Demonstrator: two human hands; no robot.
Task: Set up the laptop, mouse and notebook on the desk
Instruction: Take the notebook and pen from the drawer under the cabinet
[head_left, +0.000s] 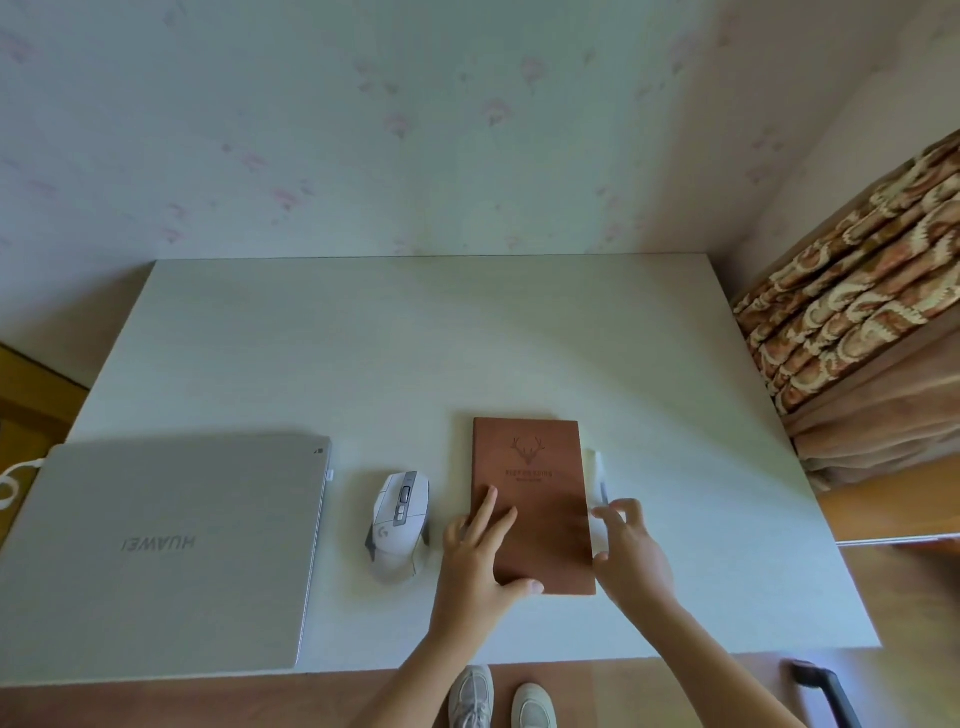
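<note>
Step in hand: squaring the brown leather-look notebook with stag emblem, closed, flat on the pale wood-grain surface.
Left hand: fingers spread flat on the cover, thumb at its near edge.
Right hand: loosely spread at the right edge; contact unclear.
Nearby: white wireless mouse just left; closed silver laptop far left.
Next, likely: release, then open the laptop.

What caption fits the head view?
Left hand rests on brown notebook beside mouse and closed laptop.
</note>
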